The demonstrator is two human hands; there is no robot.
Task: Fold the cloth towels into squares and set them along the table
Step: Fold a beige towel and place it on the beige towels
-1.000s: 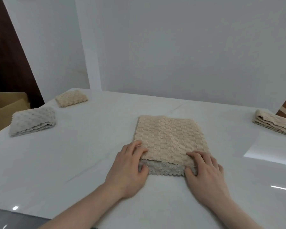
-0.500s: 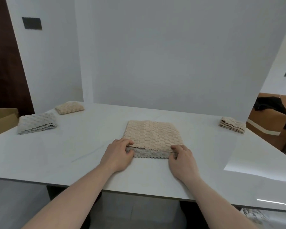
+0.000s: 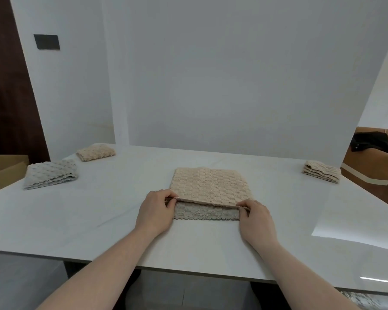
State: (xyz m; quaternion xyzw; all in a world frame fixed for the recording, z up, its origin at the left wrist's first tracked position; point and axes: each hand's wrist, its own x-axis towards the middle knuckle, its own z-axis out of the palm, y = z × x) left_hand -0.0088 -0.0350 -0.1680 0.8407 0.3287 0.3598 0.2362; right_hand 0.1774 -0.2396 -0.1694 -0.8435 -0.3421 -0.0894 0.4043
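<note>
Both grips now pinch the beige towel's [image 3: 208, 186] near corners, left hand [image 3: 156, 212] and right hand [image 3: 255, 218], where a second ago they pressed flat. The edge lifts off the grey towel [image 3: 206, 213] beneath, mid-table [image 3: 99, 220]: another fold looks about to start.

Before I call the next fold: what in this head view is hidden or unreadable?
- Fingertips of left hand and right hand: under the beige towel edge.
- Grey layer: mostly covered by the beige one.
- Right stack: layer count too small.
- Table: right corner cut off.
</note>
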